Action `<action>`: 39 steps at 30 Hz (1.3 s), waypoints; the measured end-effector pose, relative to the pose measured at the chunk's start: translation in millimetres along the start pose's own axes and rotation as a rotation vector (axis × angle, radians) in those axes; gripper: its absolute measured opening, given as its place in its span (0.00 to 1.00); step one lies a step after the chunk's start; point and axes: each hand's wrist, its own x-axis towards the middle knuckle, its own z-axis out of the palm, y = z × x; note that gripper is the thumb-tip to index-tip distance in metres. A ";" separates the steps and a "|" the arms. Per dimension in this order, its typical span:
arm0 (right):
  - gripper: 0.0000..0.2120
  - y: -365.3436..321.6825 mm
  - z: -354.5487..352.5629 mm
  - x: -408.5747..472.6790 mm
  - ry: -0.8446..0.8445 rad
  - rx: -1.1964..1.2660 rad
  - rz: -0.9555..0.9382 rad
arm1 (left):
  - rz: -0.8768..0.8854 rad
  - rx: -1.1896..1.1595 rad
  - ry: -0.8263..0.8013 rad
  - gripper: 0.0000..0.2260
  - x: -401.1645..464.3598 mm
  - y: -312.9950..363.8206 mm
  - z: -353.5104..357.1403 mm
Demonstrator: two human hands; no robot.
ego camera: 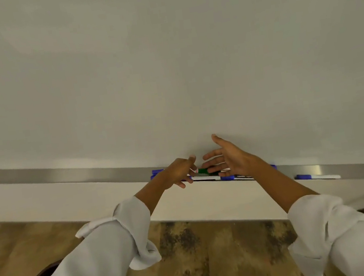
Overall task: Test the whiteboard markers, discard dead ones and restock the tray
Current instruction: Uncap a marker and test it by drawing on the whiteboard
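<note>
Fingers [212,162] of the right hand [231,161] are spread and nearly straight, reaching leftward just over the marker tray [69,174], with the thumb raised against the whiteboard [165,58]. They curl round nothing. Their tips lie just beside a green marker [203,171], which sits on the tray in the narrow gap between the two hands; whether the lower fingertips actually touch it cannot be told. The left hand [178,171] comes in from the other side, its fingers loosely bent and pointing down and right toward the same green marker. Its fingertips are very close to the green end, but the blur hides whether they pinch it or merely hover, so its grip cannot be told.

Under and around both hands lies a cluster of markers: blue caps [156,173] poke out behind the left wrist, a white-barrelled marker with a blue cap [226,178] lies along the tray's front edge below the right fingers. Farther right, well apart from the hands, a lone blue-capped marker [317,176] rests on the tray. Both forearms wear rolled white sleeves [112,248], over a mottled brown floor [210,246].
</note>
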 end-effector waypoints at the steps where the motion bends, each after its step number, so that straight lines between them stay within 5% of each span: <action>1: 0.38 6.0 -11.4 -1.5 0.014 0.009 0.003 | 0.008 0.036 0.001 0.18 4.0 4.2 9.2; 5: 0.37 25.4 -42.1 -6.5 0.074 0.003 0.019 | 0.168 0.297 0.032 0.10 16.8 11.3 34.5; 12: 0.32 44.6 -60.7 -1.9 0.189 -0.105 0.046 | 0.318 0.995 0.105 0.14 41.1 11.8 59.2; 23: 0.26 59.0 -75.2 16.2 0.171 -0.150 0.037 | 0.401 1.375 0.201 0.20 60.1 0.6 82.2; 32: 0.14 50.3 -77.1 3.0 0.121 -0.140 -0.072 | 0.457 1.276 0.139 0.12 51.8 20.8 70.9; 39: 0.11 33.3 -56.5 -19.4 0.024 -0.372 -0.245 | 0.652 0.692 0.131 0.09 17.5 58.7 50.2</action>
